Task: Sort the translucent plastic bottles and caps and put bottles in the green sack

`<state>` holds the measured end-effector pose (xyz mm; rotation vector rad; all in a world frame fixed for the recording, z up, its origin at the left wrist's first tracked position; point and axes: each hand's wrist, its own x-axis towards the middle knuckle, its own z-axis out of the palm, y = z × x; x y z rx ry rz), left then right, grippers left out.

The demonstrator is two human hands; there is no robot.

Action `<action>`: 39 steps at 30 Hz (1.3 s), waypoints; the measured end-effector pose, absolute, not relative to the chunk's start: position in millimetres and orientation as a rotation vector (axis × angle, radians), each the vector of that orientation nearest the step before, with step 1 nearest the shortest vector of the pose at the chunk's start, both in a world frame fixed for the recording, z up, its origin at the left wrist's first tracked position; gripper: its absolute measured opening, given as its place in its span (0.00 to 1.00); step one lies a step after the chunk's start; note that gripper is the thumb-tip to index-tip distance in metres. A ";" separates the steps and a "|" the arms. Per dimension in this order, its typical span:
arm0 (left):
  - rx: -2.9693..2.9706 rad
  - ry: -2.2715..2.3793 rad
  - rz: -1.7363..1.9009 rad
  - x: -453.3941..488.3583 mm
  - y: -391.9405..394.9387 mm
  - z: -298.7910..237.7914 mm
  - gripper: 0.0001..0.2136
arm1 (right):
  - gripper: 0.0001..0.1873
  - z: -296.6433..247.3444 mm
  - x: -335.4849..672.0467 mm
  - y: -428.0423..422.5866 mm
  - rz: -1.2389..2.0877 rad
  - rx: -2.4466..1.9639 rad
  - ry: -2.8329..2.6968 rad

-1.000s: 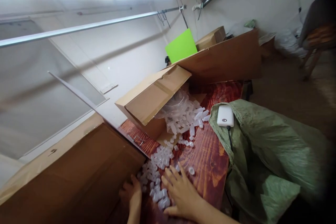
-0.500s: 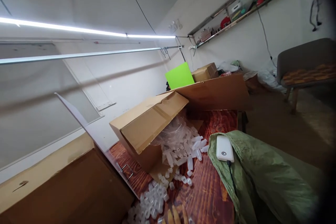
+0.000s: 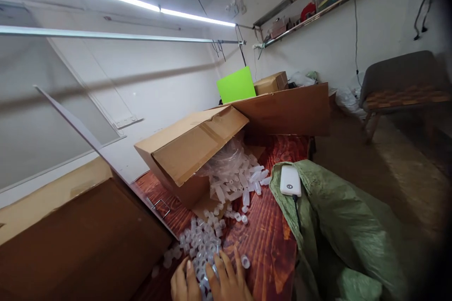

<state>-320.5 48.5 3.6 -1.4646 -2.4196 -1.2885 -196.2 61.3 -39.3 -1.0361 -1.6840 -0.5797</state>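
Note:
At the bottom edge of the head view, both hands rest at a pile of small translucent plastic caps [image 3: 203,240] on a red wood-grain table [image 3: 263,240]. My left hand [image 3: 185,284] lies at the pile's left side with its fingers stretched forward, partly cut off by the frame. Beside it my right hand [image 3: 228,277] has its fingers spread over the near caps. One loose cap [image 3: 245,261] sits just right of those fingers. Farther back, translucent plastic bottles [image 3: 243,181] spill from a clear bag in a tipped cardboard box [image 3: 190,150].
A large cardboard box [image 3: 81,230] and an upright pale panel [image 3: 102,150] stand on the left. On the right, a green sack [image 3: 339,202] carries a white power bank [image 3: 290,181] with a cable. Behind are a bright green board [image 3: 236,85] and a chair [image 3: 399,80].
The camera has tilted downward, so the scene sits higher in the frame. Both hands now show at the cap pile, where only a few fingertips showed before.

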 end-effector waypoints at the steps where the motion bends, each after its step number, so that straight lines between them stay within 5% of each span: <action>1: -1.451 -2.436 -1.284 -322.2 50.5 8.4 0.24 | 0.10 -35.1 -194.8 58.6 -0.559 -1.005 -1.718; 7: -1.332 -2.443 -1.185 -343.8 71.5 51.2 0.22 | 0.13 -15.7 -183.2 43.7 -0.441 -0.874 -1.954; 13: -1.063 -2.642 -0.943 -370.4 89.6 46.9 0.14 | 0.40 11.3 -164.9 30.8 -0.065 -0.888 -2.238; 17: -1.142 -2.653 -0.811 -372.1 87.6 36.8 0.13 | 0.39 24.5 -157.4 26.4 0.102 -0.878 -2.206; 24: -1.193 -2.639 -0.708 -375.6 87.4 26.1 0.15 | 0.18 28.2 -149.5 25.4 0.310 -0.905 -2.079; 30: -1.327 -2.562 -0.767 -383.0 85.8 20.6 0.14 | 0.37 32.4 -145.2 -25.4 0.263 -0.565 -2.341; 39: -1.572 -2.447 -0.914 -377.4 83.7 19.9 0.12 | 0.29 28.1 -160.9 -45.5 0.270 -1.156 -2.355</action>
